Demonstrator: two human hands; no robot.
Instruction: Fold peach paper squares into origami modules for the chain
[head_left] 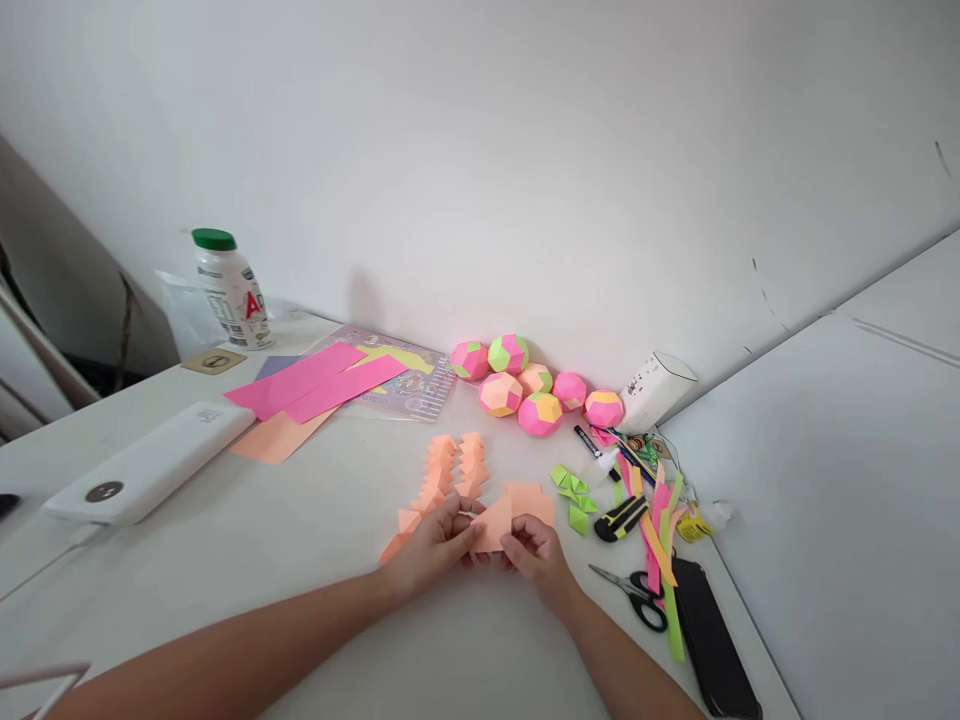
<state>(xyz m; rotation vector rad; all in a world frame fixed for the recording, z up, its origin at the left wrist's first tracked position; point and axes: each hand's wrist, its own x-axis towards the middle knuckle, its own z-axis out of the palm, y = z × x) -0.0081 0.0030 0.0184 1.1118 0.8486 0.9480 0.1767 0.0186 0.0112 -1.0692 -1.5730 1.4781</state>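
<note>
A small piece of peach paper (pixel 493 526) is held low over the table between my two hands. My left hand (pixel 442 540) pinches its left side with thumb and fingers. On its right edge, my right hand (pixel 538 556) is closed in a pinch too. Behind the right hand lie more flat peach paper pieces (pixel 531 495). Folded peach paper units (pixel 436 470) stand in two rows just beyond the left hand, which partly hides the near end. Folded green paper units (pixel 574 490) are to the right of the flat pieces.
Several pink, green and peach paper balls (pixel 540 412) sit by the wall. On the right are a cutter (pixel 621 519), scissors (pixel 637 595), paper strips (pixel 664 540) and a black case (pixel 712 640). Pink sheets (pixel 300 380), a white power bank (pixel 154 460) and a bottle (pixel 232 295) stand left.
</note>
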